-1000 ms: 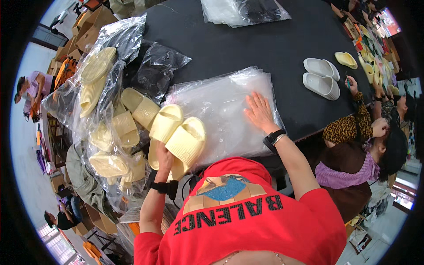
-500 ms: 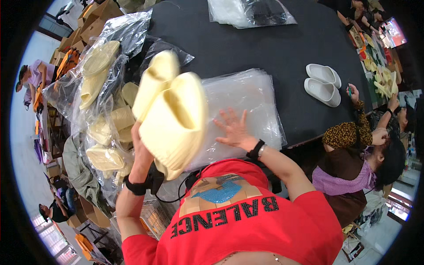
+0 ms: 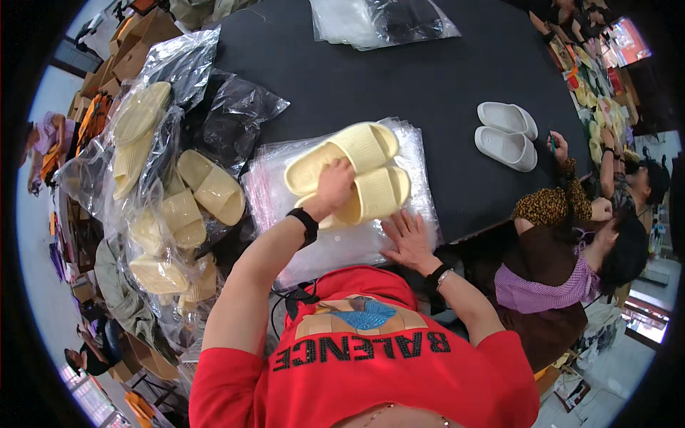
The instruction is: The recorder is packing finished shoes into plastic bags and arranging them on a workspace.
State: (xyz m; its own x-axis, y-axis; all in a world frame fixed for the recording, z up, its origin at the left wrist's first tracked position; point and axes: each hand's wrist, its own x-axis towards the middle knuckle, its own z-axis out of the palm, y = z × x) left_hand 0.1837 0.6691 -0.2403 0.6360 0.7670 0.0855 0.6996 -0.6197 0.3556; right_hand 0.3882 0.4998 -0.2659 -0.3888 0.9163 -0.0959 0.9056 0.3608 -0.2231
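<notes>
A pair of pale yellow slide slippers (image 3: 377, 194) lies on its side by side over a stack of clear plastic bags (image 3: 415, 158), soles down and straps toward the right. My left hand (image 3: 335, 188) is closed on their inner edges, between the two footbeds; its fingertips are partly hidden. Just right of the nearer slipper's strap, my right hand (image 3: 412, 242) rests flat on the bags with its fingers spread, holding nothing.
More yellow slippers (image 3: 220, 194), some in clear bags, are heaped at the left. White slippers (image 3: 505, 148) sit on the dark table (image 3: 342, 85) at the right, near a co-worker's hand (image 3: 559, 147). Another plastic bag pile (image 3: 385, 25) lies at the far edge.
My left hand has brought the yellow slippers from above the left side down and rightward onto the bag stack, turning them sideways. My right hand has shifted right and nearer me, still spread.
</notes>
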